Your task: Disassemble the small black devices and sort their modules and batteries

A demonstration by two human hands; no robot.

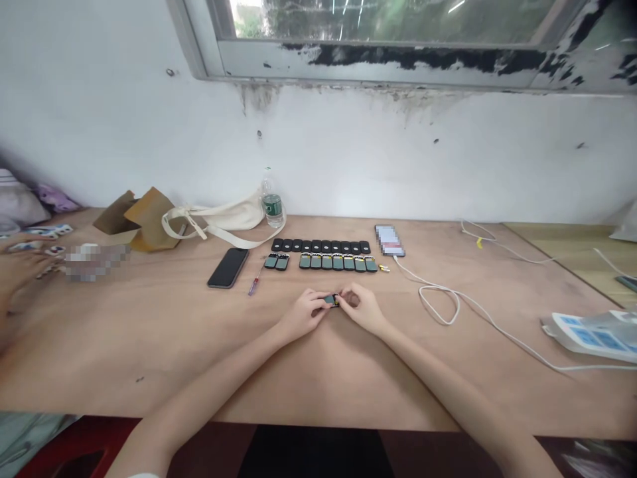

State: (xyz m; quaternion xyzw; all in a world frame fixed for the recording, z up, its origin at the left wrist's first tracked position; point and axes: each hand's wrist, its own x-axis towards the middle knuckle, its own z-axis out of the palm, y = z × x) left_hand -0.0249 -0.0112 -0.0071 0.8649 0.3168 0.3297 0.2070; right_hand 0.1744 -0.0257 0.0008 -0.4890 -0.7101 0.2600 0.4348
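My left hand (307, 312) grips a small electronic unit (329, 301) with a grey-green face, just above the table or on it. At the unit's right end, my right hand (365, 309) has thumb and fingertip pinched together beside a yellow bit; what they hold is too small to make out. Beyond the hands lies a row of similar open units (338, 263), with a separate pair (276, 261) to its left. Behind them runs a row of black covers (318, 246). Small yellow-and-white pieces (383, 268) lie at the row's right end.
A small screwdriver (253, 286) and a black phone (228, 267) lie left of the units. Another phone (389, 240) with a white cable (478, 312) lies right. Behind stand a bottle (272, 202), white bag (229, 216) and paper bag (154, 219). Another person's hand (20, 265) is far left.
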